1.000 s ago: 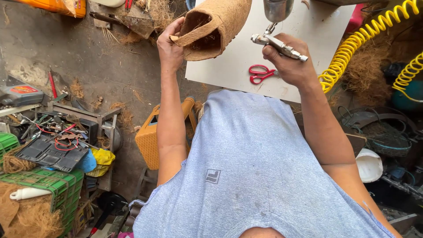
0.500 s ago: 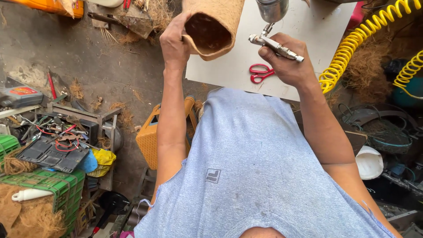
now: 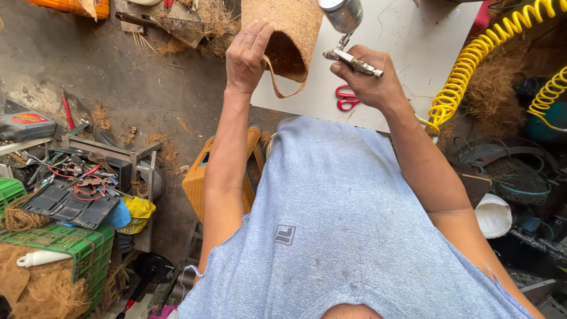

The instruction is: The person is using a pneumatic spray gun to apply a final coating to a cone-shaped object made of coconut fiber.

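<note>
My left hand (image 3: 247,54) grips the rim of a brown coconut-fibre pot (image 3: 283,29), held up over the white board with its opening turned toward me. A loose strip of fibre curls off the pot's lower edge. My right hand (image 3: 369,80) is closed around a metal airbrush spray gun (image 3: 348,56) with a shiny cup on top, its nozzle next to the pot's right side. Red-handled scissors (image 3: 343,98) lie on the board just below the two hands.
A white board (image 3: 413,47) serves as the work surface. A yellow coiled air hose (image 3: 472,65) runs along the right. An orange stool (image 3: 204,177) stands below. Left are a cluttered tool rack (image 3: 82,189), green crates (image 3: 53,242) and loose fibre. A white bowl (image 3: 493,215) sits right.
My left hand has turned the pot, so its opening swung from facing sideways to facing down toward me. The spray gun has stayed close beside the pot.
</note>
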